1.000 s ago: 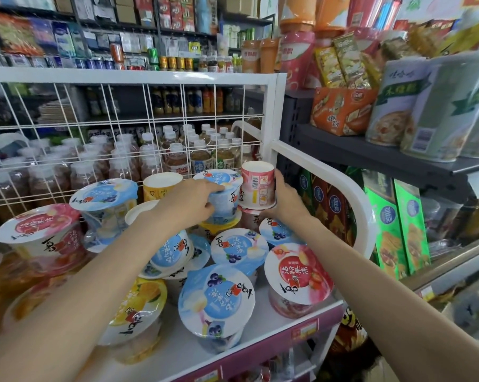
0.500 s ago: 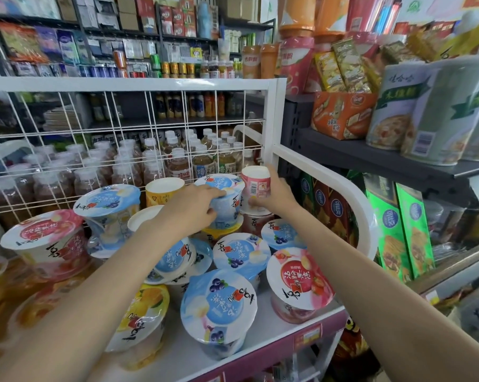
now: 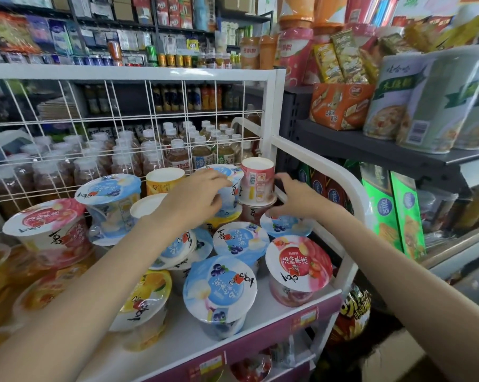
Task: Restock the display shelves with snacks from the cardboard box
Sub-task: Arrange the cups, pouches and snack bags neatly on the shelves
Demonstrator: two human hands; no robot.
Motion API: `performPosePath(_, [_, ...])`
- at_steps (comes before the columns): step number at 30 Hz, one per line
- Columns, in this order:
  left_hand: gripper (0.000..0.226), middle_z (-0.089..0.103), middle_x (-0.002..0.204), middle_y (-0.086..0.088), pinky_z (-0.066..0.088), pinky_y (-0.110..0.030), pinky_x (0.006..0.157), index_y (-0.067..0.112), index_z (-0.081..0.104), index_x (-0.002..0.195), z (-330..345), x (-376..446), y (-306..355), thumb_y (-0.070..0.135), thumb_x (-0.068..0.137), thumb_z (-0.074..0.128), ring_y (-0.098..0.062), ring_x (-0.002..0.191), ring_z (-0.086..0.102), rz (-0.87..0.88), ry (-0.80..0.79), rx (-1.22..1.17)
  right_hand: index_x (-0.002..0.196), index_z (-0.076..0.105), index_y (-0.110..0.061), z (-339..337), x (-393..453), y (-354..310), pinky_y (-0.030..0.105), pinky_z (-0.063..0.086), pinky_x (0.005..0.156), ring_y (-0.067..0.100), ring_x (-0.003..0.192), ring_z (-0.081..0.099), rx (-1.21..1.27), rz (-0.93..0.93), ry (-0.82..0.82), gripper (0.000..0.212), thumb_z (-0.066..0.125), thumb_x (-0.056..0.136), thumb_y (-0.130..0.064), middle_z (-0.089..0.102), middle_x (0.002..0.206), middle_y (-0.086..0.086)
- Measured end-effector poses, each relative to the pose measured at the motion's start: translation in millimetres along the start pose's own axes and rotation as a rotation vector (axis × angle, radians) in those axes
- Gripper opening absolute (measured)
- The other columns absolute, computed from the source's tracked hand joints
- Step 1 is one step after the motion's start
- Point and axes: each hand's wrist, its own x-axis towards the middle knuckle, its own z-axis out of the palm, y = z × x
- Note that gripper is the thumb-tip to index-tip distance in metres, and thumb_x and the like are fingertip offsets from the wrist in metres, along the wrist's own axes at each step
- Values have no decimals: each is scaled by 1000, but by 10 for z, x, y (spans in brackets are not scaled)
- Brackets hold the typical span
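A: Where is the snack cup?

B: The pink paper cup with the white bottom [image 3: 257, 180] stands upside down on another cup, at the back right corner of the white shelf with the purple front strip [image 3: 263, 312]. That is about 12 o'clock from the middle. The cup under it is mostly hidden.

A: Is a hand on it?

B: No. The right hand [image 3: 297, 198] is just beside it, at its 3 o'clock, with fingers spread loose and holding nothing. The left hand [image 3: 197, 198] is at its 9 o'clock, with fingers curled over the blue-lidded jelly cup [image 3: 227, 186]. The hand hides most of that cup.

A: What is near?

B: A yellow paper cup [image 3: 164, 180] at 10 o'clock. A round blue blueberry lid [image 3: 219, 290] at 6 o'clock. A red peach lid [image 3: 298, 264] at 5 o'clock. The arms cover some cups.

A: And further out?

B: Behind the white wire grid [image 3: 122, 117] stand bottles with white caps [image 3: 177, 150], but they look blurry. At 2 o'clock an orange snack carton [image 3: 340, 106] sits on a dark shelf. Big pale green tubs [image 3: 439, 100] are cut off at the right edge. I cannot see the cardboard box for sure.
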Motion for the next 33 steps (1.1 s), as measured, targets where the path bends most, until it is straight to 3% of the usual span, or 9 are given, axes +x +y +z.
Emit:
performPosePath(3, [34,54,129,6,38,-27,94,22,56,125,-39,-251,207,17,92,50,-12,119,48,118,20,-212,141,31,-24,-169,-444,-3,21,33,92,14,126,42,-91,-38,-232,78,70,77,-48,40,144,-2])
performPosePath(7, [43,49,135,11,31,-18,93,30,47,131,15,-461,232,38,89,55,-6,120,45,93,-353,-249,142,25,-32,-108,-843,-21,31,34,104,18,130,35,-249,-63,-474,89,75,71,-50,33,146,-4])
performPosePath(10, [59,43,140,13,34,-21,99,32,40,136,50,-560,234,54,83,54,-6,123,43,96,-566,-179,145,19,-33,31,-924,0,33,26,107,19,134,24,-309,-106,-428,97,77,69,-46,26,148,-6])
performPosePath(12, [64,40,142,11,33,-24,102,30,39,137,73,-606,247,57,81,55,-8,126,40,101,-626,-167,145,17,-34,80,-945,-6,33,25,108,19,133,22,-321,-129,-404,97,77,70,-45,24,148,-7])
performPosePath(16, [66,45,139,8,33,-21,99,26,44,134,105,-586,266,61,79,49,-9,124,43,68,-555,-201,145,17,-33,100,-1015,0,41,28,110,25,132,25,-328,-89,-360,98,77,68,-45,29,144,-2])
performPosePath(23, [61,49,134,0,40,-24,94,14,41,135,340,59,471,37,84,64,-15,120,49,27,-421,-342,142,17,-31,-210,-1234,16,38,39,97,23,119,33,-343,-40,-176,96,75,67,-44,34,132,1])
performPosePath(26, [71,44,139,-5,39,-31,98,13,35,139,540,330,648,42,81,65,-22,122,46,66,-450,-258,140,19,-28,-162,-1343,17,37,41,93,24,116,33,-329,-49,-130,95,75,66,-44,34,129,1])
performPosePath(31, [48,52,121,-2,39,-33,98,12,48,122,820,577,838,30,82,66,-22,115,50,143,-505,-317,137,24,-23,46,-1442,111,44,35,100,33,114,36,-487,-96,-36,92,75,64,-46,35,130,7])
performPosePath(33, [53,51,126,-1,39,-36,99,13,46,125,894,649,855,35,81,66,-21,114,49,145,-512,-308,137,24,-22,57,-1450,141,45,33,100,34,115,36,-483,-102,-30,93,76,64,-46,34,132,8])
